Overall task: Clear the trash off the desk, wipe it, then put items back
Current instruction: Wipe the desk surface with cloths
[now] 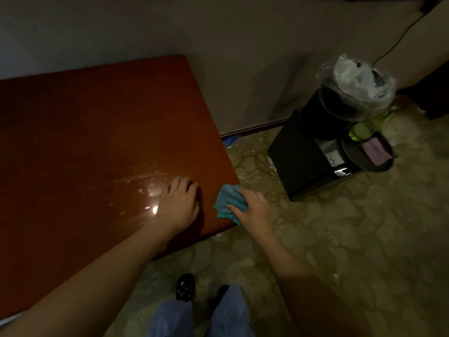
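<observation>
Desk (97, 132), reddish-brown, wet-streaked, against grey wall (145, 27), over mottled floor (364, 239).

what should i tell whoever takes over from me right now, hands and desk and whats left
Left hand: open, resting flat on the desk near its right edge.
Right hand: grips the teal cloth at the desk's right front corner.
Done: desk top shows no trash or items; wet streaks suggest wiping is under way.
Items: on the black box on the floor to the right, beside the lined trash bin.
Left: finish wiping, then put items back.
</observation>
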The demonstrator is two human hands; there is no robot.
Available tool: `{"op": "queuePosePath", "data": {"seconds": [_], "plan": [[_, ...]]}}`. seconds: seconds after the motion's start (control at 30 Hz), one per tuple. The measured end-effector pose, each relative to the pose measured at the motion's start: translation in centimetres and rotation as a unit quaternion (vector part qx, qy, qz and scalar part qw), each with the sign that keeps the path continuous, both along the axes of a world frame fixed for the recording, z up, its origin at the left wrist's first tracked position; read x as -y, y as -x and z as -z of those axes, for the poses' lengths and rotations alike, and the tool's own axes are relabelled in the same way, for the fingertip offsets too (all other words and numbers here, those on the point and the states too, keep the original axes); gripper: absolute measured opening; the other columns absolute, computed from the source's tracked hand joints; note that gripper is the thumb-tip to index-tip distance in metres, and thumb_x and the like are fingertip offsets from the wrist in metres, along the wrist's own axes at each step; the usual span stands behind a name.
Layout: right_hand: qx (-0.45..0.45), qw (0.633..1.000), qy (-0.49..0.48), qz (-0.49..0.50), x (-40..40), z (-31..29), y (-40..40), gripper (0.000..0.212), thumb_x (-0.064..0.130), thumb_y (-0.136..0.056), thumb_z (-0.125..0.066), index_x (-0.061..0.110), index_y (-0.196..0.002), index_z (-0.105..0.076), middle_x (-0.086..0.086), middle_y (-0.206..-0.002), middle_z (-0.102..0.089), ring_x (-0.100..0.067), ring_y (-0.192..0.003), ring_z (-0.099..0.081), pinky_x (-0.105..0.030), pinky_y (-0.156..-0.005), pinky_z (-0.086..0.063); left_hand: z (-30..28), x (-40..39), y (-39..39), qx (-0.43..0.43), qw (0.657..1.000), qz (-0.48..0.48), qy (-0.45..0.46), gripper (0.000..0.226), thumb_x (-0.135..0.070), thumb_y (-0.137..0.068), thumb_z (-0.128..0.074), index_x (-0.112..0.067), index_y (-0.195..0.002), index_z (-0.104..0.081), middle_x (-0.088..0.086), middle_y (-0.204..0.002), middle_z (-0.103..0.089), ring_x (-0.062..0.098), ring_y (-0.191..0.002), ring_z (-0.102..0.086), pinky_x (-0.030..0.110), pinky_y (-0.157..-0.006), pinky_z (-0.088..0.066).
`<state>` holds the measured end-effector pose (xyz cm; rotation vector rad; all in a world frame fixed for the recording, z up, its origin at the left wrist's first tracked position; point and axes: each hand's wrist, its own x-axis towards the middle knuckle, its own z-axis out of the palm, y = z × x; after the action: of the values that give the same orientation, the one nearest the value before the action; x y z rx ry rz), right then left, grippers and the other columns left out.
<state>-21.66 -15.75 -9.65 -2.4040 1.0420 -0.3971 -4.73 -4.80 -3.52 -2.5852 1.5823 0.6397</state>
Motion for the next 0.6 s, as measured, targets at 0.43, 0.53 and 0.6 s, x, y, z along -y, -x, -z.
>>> {"op": "queuePosePath", "data": {"seconds": [0.43, 0.53, 0.6], "plan": [[0.07, 0.975, 0.001, 0.209, 6.2, -12.7, 12.3, 0.039, 0.031, -0.081, -0.073, 0.017, -0.115, -0.063, 0.004, -0.101, -0.06, -0.01, -0.093, -0.051, -0.028, -0.08, -0.042, -8.5, 14.5, 8.2, -0.002, 0.983, 0.176, 0.05, 0.046, -0.034, -0.095, -0.042, -0.019, -0.138, -0.036, 0.007, -0.148, -0.028, 0.025, -0.141, -0.017, 0.044, -0.115, -0.02], [0.084, 0.956, -0.008, 0.282, 8.6, -12.7, 18.3, 0.038, 0.027, -0.079, -0.075, 0.015, -0.113, -0.065, 0.002, -0.101, -0.062, -0.016, -0.095, -0.056, -0.03, -0.083, -0.045, -8.7, 19.3, 13.3, -0.01, 0.972, 0.229, 0.059, 0.045, -0.035, -0.095, -0.043, -0.02, -0.137, -0.038, 0.005, -0.147, -0.03, 0.022, -0.139, -0.021, 0.043, -0.114, -0.021], [0.083, 0.944, -0.011, 0.318, 10.6, -12.2, 22.2, 0.037, 0.025, -0.078, -0.077, 0.014, -0.111, -0.067, -0.001, -0.101, -0.066, -0.018, -0.096, -0.058, -0.026, -0.081, -0.041, -8.4, 22.3, 16.8, -0.013, 0.966, 0.252, 0.06, 0.046, -0.036, -0.096, -0.042, -0.02, -0.14, -0.035, 0.005, -0.147, -0.03, 0.022, -0.138, -0.022, 0.041, -0.114, -0.021]]}}
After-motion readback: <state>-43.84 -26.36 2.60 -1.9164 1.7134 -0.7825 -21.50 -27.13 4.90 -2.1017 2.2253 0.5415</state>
